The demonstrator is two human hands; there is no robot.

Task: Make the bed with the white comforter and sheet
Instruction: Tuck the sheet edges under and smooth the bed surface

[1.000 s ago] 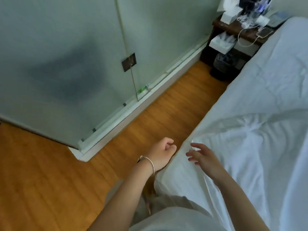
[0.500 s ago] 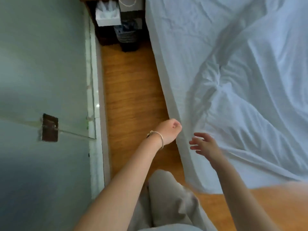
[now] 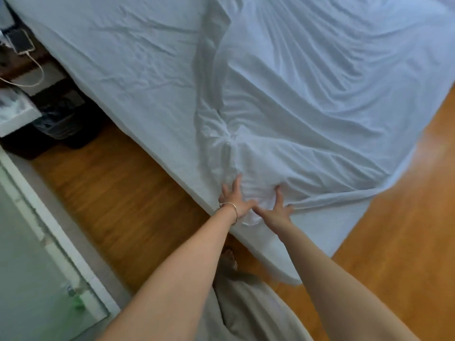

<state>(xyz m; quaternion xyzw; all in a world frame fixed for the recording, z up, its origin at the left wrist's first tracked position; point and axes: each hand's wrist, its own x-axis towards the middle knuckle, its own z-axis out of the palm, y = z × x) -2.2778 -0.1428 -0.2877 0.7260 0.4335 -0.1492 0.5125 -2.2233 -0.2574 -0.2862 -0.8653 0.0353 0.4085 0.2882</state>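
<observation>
Head view, only one. Your bed (image 3: 138, 77) runs from 11 o'clock down to the corner at 6 o'clock, sheet (image 3: 128, 70) smooth-ish w/ light creases on the 10–11 o'clock half. White comforter (image 3: 320, 94) covers the 12–3 o'clock half; its edge bunches into a twisted ridge running from 12 o'clock down to centre, then fans out in long folds toward 3 o'clock. Lower hem drapes off the bed's foot edge at 4 o'clock.

Your left hand (image 3: 236, 198) lies on the comforter just below centre, near the bed's side edge, fingers straight and spread, pressing flat on the fabric; nothing gripped. Thin bracelet (image 3: 231, 210) on that wrist. Your right hand (image 3: 275, 207) sits just beside it at its 3 o'clock, thumbs close to touching, fingers also spread and flat on the cloth; fingertips sink into a fold, so can't tell whether any cloth is pinched under them. Fabric puckers btwn and above both hands.

Wood floor (image 3: 118, 193) at 8–9 o'clock and again at 4 o'clock. Nightstand (image 3: 14, 67) at 10 o'clock w/ a phone (image 3: 22, 41) and a pale cable (image 3: 37, 72) looping off it. Dark bin (image 3: 59, 119) w/ liner below it, touching the floor beside the bed. Your grey trouser leg (image 3: 246, 313) at 6 o'clock. Frame blurred at edges.
</observation>
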